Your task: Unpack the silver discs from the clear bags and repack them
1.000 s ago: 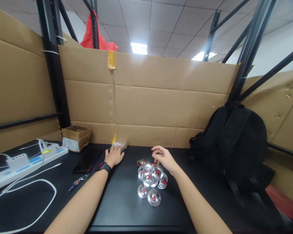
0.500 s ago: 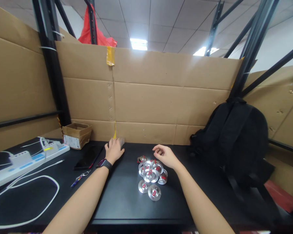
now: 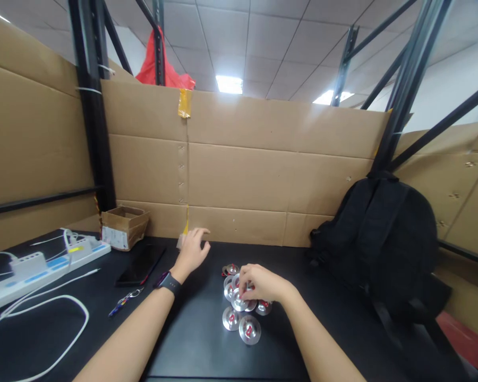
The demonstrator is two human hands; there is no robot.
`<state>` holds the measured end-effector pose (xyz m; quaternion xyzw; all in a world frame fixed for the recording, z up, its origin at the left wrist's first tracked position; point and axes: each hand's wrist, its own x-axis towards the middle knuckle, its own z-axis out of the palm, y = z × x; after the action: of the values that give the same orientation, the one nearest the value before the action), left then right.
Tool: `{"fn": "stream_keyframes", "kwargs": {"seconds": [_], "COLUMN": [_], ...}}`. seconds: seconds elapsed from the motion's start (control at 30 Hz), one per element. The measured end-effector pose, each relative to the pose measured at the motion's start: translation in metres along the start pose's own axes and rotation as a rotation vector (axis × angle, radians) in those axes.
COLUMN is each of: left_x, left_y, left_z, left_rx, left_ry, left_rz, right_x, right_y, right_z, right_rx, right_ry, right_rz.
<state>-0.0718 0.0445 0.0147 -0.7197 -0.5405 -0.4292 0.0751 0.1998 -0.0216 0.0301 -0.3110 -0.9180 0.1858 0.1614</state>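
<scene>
Several small silver metal discs with red centres (image 3: pixel 239 310) lie in a heap on the black table (image 3: pixel 199 339). My right hand (image 3: pixel 261 284) rests palm down on top of the heap, fingers curled and closed on one disc. My left hand (image 3: pixel 193 252), with a dark watch (image 3: pixel 168 282) on its wrist, reaches to the back of the table. Its fingers are on a small clear plastic bag (image 3: pixel 182 240) against the cardboard wall; the bag is mostly hidden.
A black backpack (image 3: pixel 382 233) leans at the right. A phone (image 3: pixel 140 264), a keyring (image 3: pixel 121 303), a small cardboard box (image 3: pixel 124 226), a white power strip (image 3: pixel 43 262) and a white cable (image 3: pixel 43 310) are at the left. Cardboard walls (image 3: pixel 263 170) surround the table.
My right hand dropped from hovering behind the heap onto the discs and closed on one. My left hand stayed at the back by the plastic bag.
</scene>
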Motion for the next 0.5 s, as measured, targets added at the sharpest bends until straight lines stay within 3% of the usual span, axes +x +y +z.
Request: {"fn": "stream_keyframes", "kwargs": {"seconds": [0.07, 0.17, 0.3, 0.4, 0.5], "left_x": [-0.001, -0.006, -0.016, -0.021, -0.022], "left_y": [0.009, 0.028, 0.058, 0.07, 0.069], "left_z": [0.0, -0.001, 0.008, 0.021, 0.032], "left_rx": [-0.128, -0.361, -0.737, -0.93, -1.005], "left_ry": [-0.07, -0.22, -0.454, -0.443, -0.394], "left_rz": [0.086, 0.156, 0.102, 0.021, -0.051], "right_x": [0.0, 0.0, 0.008, 0.015, 0.019], "right_y": [-0.004, -0.008, 0.0, 0.011, 0.017], "right_z": [-0.002, -0.006, -0.001, 0.01, 0.018], "right_rx": [0.061, 0.237, 0.537, 0.686, 0.723], "right_ry": [0.065, 0.283, 0.564, 0.627, 0.659], "right_rz": [0.001, 0.037, 0.079, 0.105, 0.137]}}
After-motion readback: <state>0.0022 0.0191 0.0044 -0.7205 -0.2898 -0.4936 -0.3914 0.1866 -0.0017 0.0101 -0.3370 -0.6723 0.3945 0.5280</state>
